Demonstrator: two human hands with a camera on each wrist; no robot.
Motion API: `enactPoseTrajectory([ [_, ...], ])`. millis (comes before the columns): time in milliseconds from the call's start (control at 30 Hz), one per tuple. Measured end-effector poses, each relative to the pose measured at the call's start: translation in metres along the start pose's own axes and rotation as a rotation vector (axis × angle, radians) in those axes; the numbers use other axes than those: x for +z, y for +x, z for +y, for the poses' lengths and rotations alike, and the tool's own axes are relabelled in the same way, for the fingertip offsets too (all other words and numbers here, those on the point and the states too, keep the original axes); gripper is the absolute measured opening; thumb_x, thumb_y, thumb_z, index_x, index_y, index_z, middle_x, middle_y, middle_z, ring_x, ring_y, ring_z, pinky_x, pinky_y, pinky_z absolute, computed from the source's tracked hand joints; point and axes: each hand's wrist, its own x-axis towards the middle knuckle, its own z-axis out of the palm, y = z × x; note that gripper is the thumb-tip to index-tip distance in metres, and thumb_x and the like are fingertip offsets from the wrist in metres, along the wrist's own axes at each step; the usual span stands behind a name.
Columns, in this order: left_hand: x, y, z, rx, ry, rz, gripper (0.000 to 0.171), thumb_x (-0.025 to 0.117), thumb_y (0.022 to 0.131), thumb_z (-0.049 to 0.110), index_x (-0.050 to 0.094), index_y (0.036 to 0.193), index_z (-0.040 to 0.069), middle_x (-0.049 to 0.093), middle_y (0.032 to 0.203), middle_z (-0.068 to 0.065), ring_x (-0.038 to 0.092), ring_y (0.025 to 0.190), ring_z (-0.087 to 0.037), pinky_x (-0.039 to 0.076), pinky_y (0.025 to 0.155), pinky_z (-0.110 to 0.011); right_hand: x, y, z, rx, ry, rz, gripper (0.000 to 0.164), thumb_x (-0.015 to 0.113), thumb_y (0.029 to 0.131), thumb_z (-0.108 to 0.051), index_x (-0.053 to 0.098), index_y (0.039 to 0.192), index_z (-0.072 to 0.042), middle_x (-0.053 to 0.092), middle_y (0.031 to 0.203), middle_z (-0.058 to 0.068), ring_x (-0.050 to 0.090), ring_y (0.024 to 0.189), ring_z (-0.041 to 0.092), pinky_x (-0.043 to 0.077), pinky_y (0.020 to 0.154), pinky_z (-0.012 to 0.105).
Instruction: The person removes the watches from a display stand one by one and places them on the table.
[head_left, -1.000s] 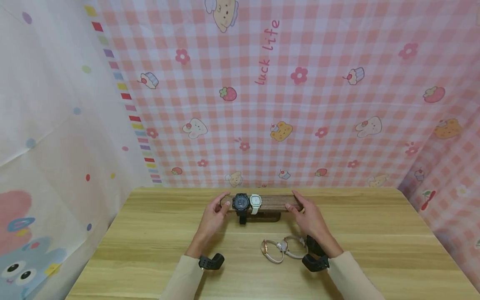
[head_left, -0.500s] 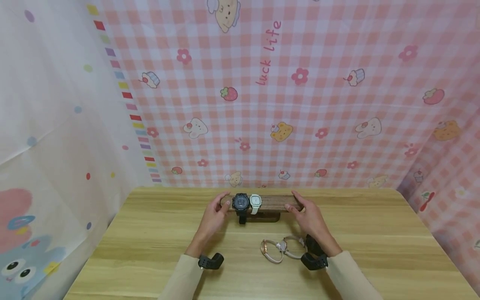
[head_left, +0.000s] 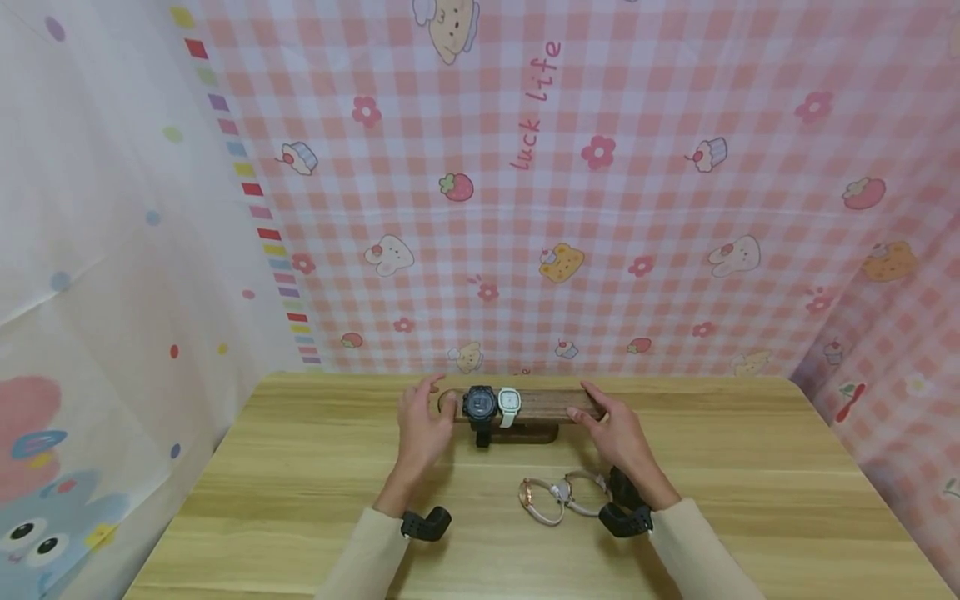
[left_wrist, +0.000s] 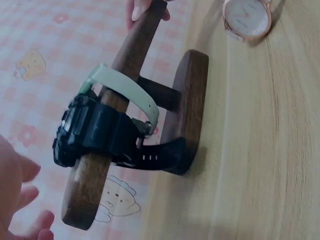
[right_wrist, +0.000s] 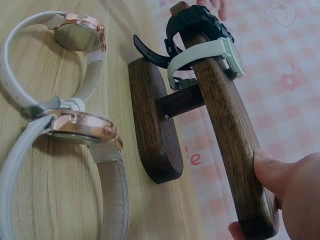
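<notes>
Spread beneath both hands, a pale wood-grain bench [head_left: 285, 500]. Standing on it between the hands, a dark brown wooden watch stand [head_left: 551, 404] with a rounded bar. Gripped at its right end by the right hand [head_left: 618, 429]; just beside its left end, apart from it, the left hand [head_left: 424, 425], fingers loose and parted. Nearer the body than the right hand, on the bench, two round rose-gold watches [right_wrist: 82, 126] with white straps. Around the bar, nearest the left hand, a chunky black watch [head_left: 480, 404]; next to it, a square-faced pale mint watch [head_left: 509, 402].
</notes>
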Motion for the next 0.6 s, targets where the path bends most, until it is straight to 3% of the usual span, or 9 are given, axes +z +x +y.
enactPoseTrajectory([
  [167,0.0002,-0.0010,0.0044,0.056,-0.012,-0.096,0.043,0.072,0.089,0.025,0.062,0.127,0.007,0.059,0.103,-0.015,0.047,0.109,-0.035,0.030,0.097,-0.055,0.0000,0.0004,0.0001,0.006,0.024,-0.005,0.059,0.067,0.096,-0.027,0.046,0.149,-0.012,0.057,0.136,0.023,0.043,0.061,0.018,0.040,0.063,0.032],
  [367,0.0014,-0.0020,0.0081,0.020,0.041,-0.241,0.060,0.075,0.086,0.043,0.056,0.138,0.018,0.061,0.114,-0.009,0.045,0.116,-0.030,0.024,0.100,-0.055,0.0000,0.0004,-0.0001,0.034,0.048,-0.024,0.060,0.067,0.096,-0.028,0.045,0.150,-0.015,0.064,0.118,0.021,0.040,0.054,0.013,0.037,0.053,0.029],
  [600,0.0003,0.0018,0.0105,0.036,0.091,-0.312,0.077,0.081,0.078,0.048,0.052,0.143,0.019,0.059,0.112,-0.006,0.042,0.109,-0.025,0.024,0.095,-0.048,-0.0013,0.0005,-0.0007,0.039,0.062,-0.038,0.060,0.067,0.096,-0.029,0.045,0.150,-0.016,0.060,0.130,0.023,0.038,0.052,0.013,0.038,0.052,0.029],
])
